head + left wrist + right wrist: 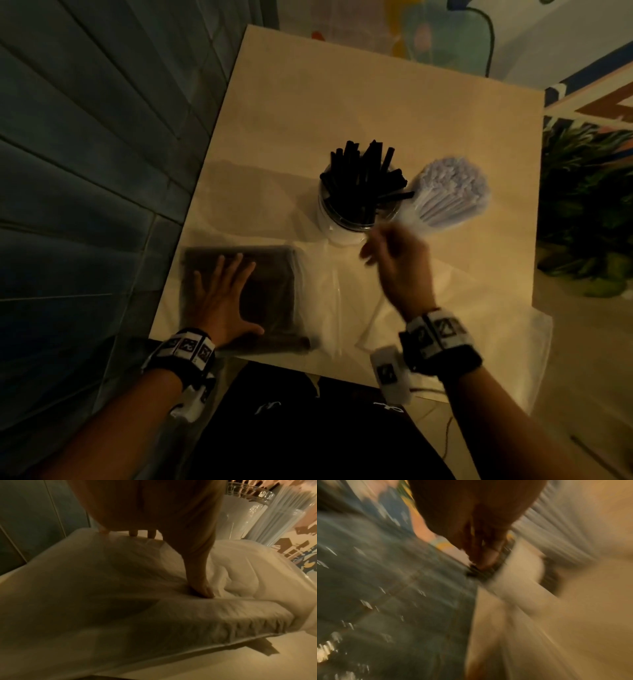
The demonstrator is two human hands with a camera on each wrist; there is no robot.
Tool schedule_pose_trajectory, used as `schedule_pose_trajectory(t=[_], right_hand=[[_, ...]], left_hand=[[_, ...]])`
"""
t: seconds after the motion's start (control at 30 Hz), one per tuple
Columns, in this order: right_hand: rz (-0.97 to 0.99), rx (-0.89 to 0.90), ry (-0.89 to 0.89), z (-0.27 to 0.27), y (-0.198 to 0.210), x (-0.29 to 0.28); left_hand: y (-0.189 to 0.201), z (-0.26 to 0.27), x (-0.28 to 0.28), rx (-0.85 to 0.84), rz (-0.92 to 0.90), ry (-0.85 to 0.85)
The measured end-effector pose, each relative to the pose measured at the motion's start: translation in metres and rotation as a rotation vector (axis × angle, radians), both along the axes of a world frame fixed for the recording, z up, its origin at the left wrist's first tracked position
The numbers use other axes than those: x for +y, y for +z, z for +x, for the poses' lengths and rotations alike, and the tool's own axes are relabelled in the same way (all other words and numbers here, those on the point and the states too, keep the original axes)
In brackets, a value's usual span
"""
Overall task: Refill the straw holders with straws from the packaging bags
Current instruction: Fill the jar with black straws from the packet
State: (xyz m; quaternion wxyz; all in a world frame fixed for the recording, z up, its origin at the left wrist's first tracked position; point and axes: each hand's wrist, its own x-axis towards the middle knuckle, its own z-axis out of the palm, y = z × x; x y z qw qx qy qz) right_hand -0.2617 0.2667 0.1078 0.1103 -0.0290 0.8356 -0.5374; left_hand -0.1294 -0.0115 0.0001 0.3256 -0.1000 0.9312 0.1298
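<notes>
A clear round holder stands mid-table, packed with black straws. Right beside it stands a bundle of white wrapped straws in a second clear holder. A plastic bag of dark straws lies flat at the table's near left corner. My left hand presses on it with straight, spread fingers. In the left wrist view the thumb pushes into the bag. My right hand is blurred, just in front of the black-straw holder's rim. In the right wrist view its fingers point down at dark straw ends, too smeared to read.
A limp clear plastic bag lies between my hands, and more plastic film hangs over the table's near right edge. A green plant stands right of the table. Dark tiles lie to the left.
</notes>
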Motion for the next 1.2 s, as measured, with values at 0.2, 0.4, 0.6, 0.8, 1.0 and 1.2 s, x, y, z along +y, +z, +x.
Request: schedule_pose_trajectory(t=[0.2,0.4,0.6,0.8,1.0,1.2], right_hand=[[0.106,-0.652,0.056,0.055,-0.084,-0.02],[0.235,-0.516,-0.134,0.049,-0.1,-0.02],[-0.021,-0.806,-0.061,0.049,-0.086,-0.027],[0.287,-0.499,-0.031,0.051,-0.089,-0.026],[-0.233,-0.764,-0.036,0.051,-0.077,-0.031],[0.052,-0.86,0.096,0.055,-0.101,-0.042]], left_hand=[[-0.001,0.001,0.001,0.03,0.035,0.022],[-0.001,0.0,0.002,0.015,0.036,0.028],[-0.002,0.0,0.001,0.016,0.039,0.015],[-0.005,0.002,0.001,0.032,0.044,0.017],[-0.003,0.0,0.004,0.024,0.042,0.041],[-0.005,0.0,0.004,0.025,0.024,0.034]])
